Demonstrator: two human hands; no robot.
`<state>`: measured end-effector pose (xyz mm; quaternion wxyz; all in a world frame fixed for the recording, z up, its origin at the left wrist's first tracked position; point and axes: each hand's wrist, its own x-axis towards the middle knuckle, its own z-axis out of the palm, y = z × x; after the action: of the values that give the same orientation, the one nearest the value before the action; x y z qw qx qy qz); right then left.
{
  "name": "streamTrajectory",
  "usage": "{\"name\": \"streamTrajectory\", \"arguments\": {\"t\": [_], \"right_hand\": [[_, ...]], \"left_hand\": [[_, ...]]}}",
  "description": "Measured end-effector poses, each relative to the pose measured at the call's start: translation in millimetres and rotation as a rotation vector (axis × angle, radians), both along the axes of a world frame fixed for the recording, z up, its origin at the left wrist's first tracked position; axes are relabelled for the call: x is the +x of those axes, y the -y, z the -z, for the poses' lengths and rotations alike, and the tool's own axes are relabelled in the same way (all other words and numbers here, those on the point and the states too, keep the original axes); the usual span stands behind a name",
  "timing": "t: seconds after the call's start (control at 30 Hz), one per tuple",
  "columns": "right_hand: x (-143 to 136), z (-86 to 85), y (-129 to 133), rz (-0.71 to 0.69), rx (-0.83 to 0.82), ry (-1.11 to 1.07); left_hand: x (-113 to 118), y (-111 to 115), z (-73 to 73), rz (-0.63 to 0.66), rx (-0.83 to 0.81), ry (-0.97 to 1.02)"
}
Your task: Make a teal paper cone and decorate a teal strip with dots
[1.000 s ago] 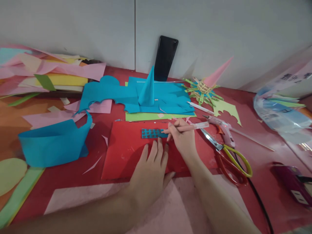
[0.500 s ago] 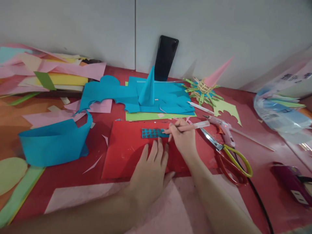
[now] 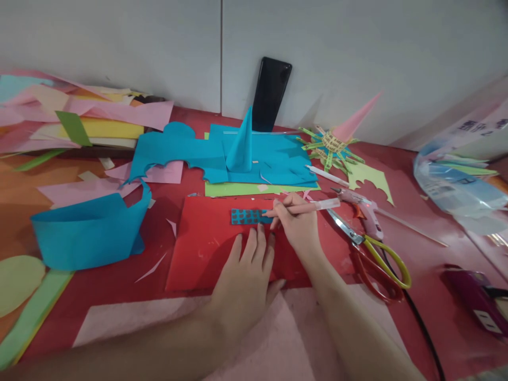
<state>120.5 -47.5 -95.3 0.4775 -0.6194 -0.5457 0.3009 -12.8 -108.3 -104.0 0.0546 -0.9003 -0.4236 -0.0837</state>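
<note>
A small blue paper strip (image 3: 246,217) with rows of dark marks lies on a red sheet (image 3: 198,254). My right hand (image 3: 297,225) grips a pinkish pen (image 3: 317,205), its tip touching the strip near the right part of the marks. The strip's right end is hidden behind my fingers. My left hand (image 3: 248,275) lies flat on the red sheet with its fingers spread, the fingertips at the strip's lower edge. Just right of my right hand rest scissors (image 3: 357,238) with one yellow and one red handle.
Behind the red sheet stands a blue paper cone (image 3: 241,148) on blue paper. A black phone (image 3: 272,92) leans on the wall. At right lies a pink glue gun (image 3: 367,211); left, a blue paper band (image 3: 83,233) and paper scraps (image 3: 99,111). A pink cone (image 3: 357,117) stands farther back.
The pen and my right fingers have shifted very slightly to the left along the strip. My left hand stays in place.
</note>
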Motion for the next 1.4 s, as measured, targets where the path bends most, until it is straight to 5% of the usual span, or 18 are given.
{"name": "streamTrajectory", "arguments": {"t": [1.4], "right_hand": [[-0.9,-2.1,0.6,0.037,0.010,0.017]], "left_hand": [[-0.1,0.6,-1.3,0.006,-0.034,-0.003]]}}
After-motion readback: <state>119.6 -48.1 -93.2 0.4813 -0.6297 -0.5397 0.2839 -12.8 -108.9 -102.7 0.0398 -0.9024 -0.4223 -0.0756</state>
